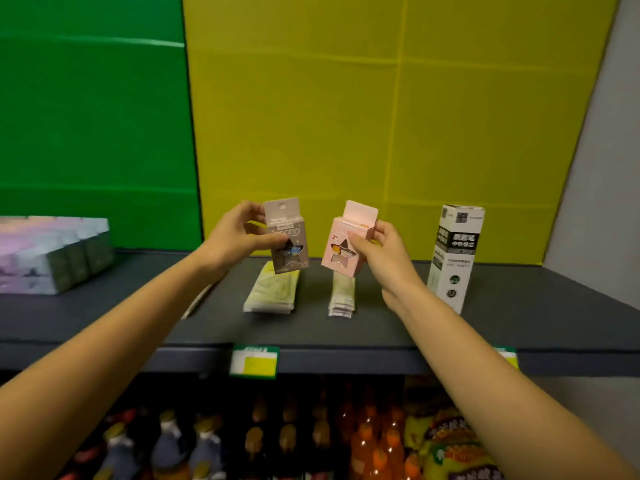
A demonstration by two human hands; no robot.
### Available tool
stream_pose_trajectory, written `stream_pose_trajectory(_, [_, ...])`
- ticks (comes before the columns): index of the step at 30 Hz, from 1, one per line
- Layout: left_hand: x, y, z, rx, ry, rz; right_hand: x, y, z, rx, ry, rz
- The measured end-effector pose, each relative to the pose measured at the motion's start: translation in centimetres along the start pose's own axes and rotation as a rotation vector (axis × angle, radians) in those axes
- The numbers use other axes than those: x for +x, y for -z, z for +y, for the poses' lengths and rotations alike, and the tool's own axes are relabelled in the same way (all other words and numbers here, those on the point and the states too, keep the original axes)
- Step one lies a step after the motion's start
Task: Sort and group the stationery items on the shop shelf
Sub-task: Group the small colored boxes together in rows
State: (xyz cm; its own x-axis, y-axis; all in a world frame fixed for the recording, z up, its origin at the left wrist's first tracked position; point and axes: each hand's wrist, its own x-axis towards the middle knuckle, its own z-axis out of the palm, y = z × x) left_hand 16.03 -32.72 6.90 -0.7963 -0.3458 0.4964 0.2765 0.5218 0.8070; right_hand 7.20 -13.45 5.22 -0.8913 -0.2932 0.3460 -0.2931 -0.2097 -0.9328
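Left hand (239, 237) gripped a taupe box (290, 221), thumb across the front and fingers behind its left edge. Right hand (379, 249) gripped a pink box (336, 237), thumb on the front by the star window and fingers round its right side. Both boxes were in the air above the dark shelf (519, 317), side by side with a gap between them. Both were roughly upright, the pink one tipped a bit to the right. Each had a hang tab on top and a star cutout.

On the shelf below the taupe box lay a stack of yellowish packets (272, 292), and below the pink one a narrower packet stack (342, 296). A tall white-and-black box (453, 258) stood upright to the right, near the right hand but apart from it. A block of pastel boxes (52, 254) sat far left. A green price tag (254, 362) hung on the shelf's near edge, with bottles (374, 441) on the level below. The packet print was too blurred to read.
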Motion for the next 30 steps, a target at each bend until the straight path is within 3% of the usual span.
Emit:
stream_pose_trajectory(5, [-6.5,5.6,-0.8,0.066,0.093,0.093,-3.3,-3.6,1.7,0.122,-0.086,-0.133])
stream_pose_trajectory(17, [-15.8,18.9,-2.8,0.264,0.169,0.296,-8.4,-16.7,1.6,0.149,-0.129,-0.427])
stream_pose_trajectory(30, [-21.9,35.6,-7.2,0.287,0.204,0.371,-14.1,-35.7,2.3,0.088,-0.126,-0.476])
